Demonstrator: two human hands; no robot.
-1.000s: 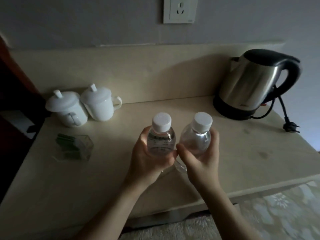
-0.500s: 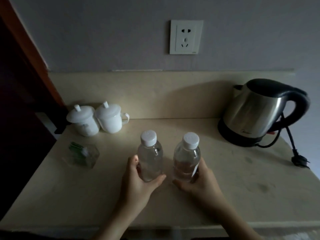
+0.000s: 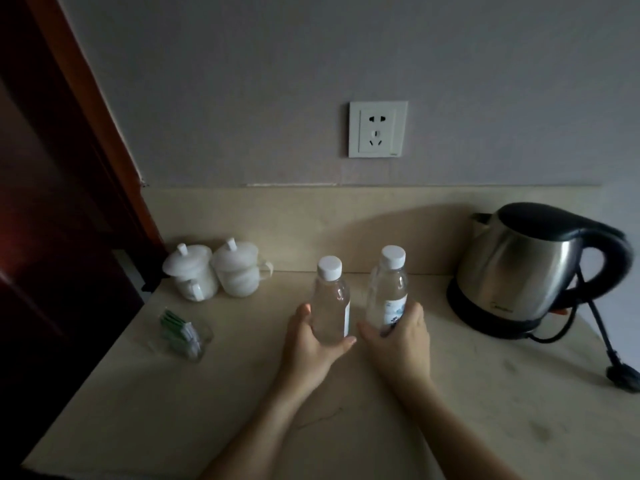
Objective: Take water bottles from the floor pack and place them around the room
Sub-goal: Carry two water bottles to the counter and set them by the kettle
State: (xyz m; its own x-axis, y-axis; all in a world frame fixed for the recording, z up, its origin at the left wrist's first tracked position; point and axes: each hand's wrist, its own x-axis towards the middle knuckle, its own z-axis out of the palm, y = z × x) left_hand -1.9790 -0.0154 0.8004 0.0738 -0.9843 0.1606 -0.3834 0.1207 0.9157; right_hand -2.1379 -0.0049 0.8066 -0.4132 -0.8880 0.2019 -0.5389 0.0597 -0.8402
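Nearest, the left hand [image 3: 310, 344] curls its grip round the left bottle [image 3: 330, 308], and the right hand [image 3: 398, 336] wraps the right bottle [image 3: 388, 299]. Both bottles stand upright on the surface [image 3: 173, 403], caps up, long axes vertical, just beside each other. This placement looks nearly done; letting go remains, and other spots perhaps. Farther back sit two lidded cups [image 3: 214, 271] and a kettle [image 3: 526, 268].

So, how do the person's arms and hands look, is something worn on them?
Both forearms are bare as far as the frame shows; no sleeve is visible. The left hand and the right hand carry no glove, ring, watch or bracelet that this dim view reveals.
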